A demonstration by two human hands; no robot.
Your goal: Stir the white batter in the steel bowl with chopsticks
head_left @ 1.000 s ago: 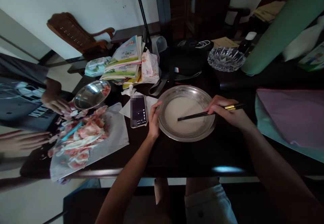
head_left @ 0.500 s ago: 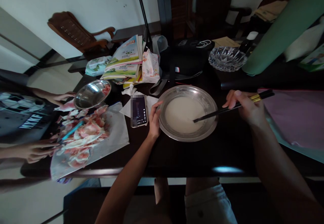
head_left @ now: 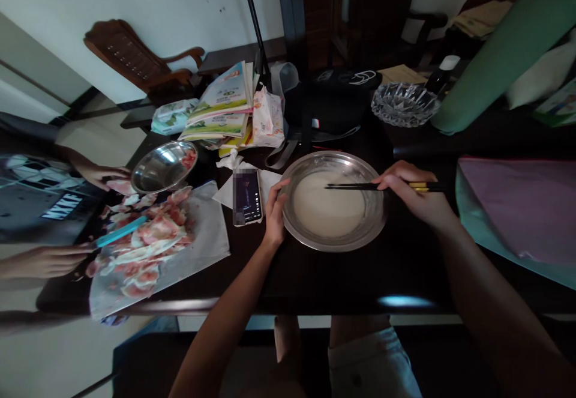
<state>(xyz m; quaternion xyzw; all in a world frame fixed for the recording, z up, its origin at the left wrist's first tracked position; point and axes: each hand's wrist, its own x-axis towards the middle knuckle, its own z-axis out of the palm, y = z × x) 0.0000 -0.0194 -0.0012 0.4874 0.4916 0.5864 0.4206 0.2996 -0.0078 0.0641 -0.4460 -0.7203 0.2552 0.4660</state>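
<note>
A wide steel bowl (head_left: pixel 333 244) stands on the dark table in front of me, with a milky white liquid (head_left: pixel 330 215) in it. My left hand (head_left: pixel 274 211) grips the bowl's left rim, fingers over the edge. In my right hand (head_left: pixel 410 191) is a pair of black chopsticks (head_left: pixel 355 186) with gold bands, held closed around their upper part. They lie nearly level over the bowl's right rim, their tips at the far part of the liquid. Whether the tips dip in, I cannot tell. A phone (head_left: pixel 247 197) with a lit screen lies on white paper left of my left hand.
At the left a co-worker's hand holds a blue-handled knife (head_left: pixel 120 232) beside cut raw meat (head_left: pixel 157 233) on a plastic sheet (head_left: pixel 204 248). A smaller steel bowl (head_left: pixel 157 173), books (head_left: pixel 220 107), a black bag (head_left: pixel 330 107) and a glass dish (head_left: pixel 402 107) stand farther back.
My right hand has moved left and the chopsticks have swung from slanting to nearly level, tips farther back in the bowl. The co-worker's knife has shifted left; my left hand stays put.
</note>
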